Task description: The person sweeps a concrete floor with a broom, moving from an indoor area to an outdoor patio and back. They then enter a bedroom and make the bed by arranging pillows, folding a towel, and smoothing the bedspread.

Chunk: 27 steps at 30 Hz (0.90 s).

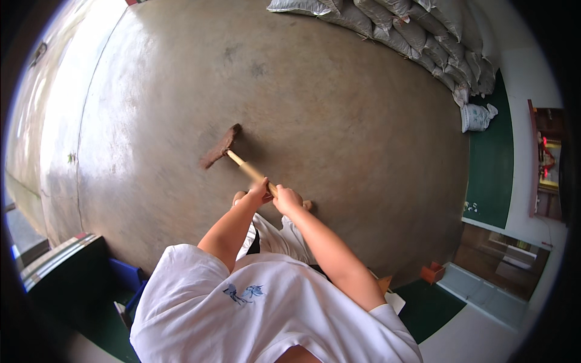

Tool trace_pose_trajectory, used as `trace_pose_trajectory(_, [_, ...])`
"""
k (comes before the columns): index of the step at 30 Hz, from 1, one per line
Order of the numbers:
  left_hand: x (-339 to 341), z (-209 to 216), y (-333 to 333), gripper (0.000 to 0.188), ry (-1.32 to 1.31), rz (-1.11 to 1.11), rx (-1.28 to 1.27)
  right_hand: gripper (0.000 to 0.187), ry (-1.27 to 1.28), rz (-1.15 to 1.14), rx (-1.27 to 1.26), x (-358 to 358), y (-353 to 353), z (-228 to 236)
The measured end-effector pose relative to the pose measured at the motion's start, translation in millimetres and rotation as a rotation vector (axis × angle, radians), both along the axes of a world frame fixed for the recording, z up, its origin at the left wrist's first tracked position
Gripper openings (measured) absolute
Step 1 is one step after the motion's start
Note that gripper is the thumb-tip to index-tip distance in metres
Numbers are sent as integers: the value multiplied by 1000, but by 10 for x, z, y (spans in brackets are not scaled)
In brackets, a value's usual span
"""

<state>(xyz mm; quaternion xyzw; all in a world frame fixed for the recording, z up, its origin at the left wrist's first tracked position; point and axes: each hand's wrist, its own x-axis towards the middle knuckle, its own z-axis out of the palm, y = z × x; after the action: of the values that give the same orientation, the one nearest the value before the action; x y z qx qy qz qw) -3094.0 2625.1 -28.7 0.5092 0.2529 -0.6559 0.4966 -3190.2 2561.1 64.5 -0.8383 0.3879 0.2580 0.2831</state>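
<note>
A broom (pixel 245 166) with a pale wooden handle and a wide brown bristle head (pixel 221 147) slants away from me to the left. Its head is at the concrete floor, with a soft shadow beside it. My left hand (pixel 261 191) is closed round the handle on the side nearer the head. Closer to my body, my right hand (pixel 287 199) grips the same handle. Both forearms reach forward over my light trousers, and the tip of the handle is hidden behind my hands.
Stacked white sacks (pixel 417 36) line the far right, and a single sack (pixel 478 117) sits by the green-and-white wall. A reddish-brown container (pixel 432 273) stands low at the right. Dark green panels and a blue object (pixel 126 275) are at lower left. Bright light falls on the left floor.
</note>
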Motion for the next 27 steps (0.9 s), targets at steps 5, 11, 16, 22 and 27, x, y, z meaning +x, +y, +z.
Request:
trace_pose_trajectory(5, [-668,-269,-203,24,65,61,-73,27,38,201,-251,-497,-240,-93])
trace_pose_trajectory(11, [-1950,-346,-1036,12,25,44,-99,38,165,262,-204,-1870,-930,-180])
trace_pose_trajectory(16, [-3105,-685,-1736,13,206,42,-139,48,299,177,-271,-2921,-1478,-17])
trace_pose_trajectory(22, [-3902,-41,-2709,28,-353,-399,-7,45,176,31,-277,-3836,-2204,110])
trace_pose_trajectory(27, [-4151,-177,-3084,28,-435,-416,62,38,50,-137,-148,-4056,-2681,101])
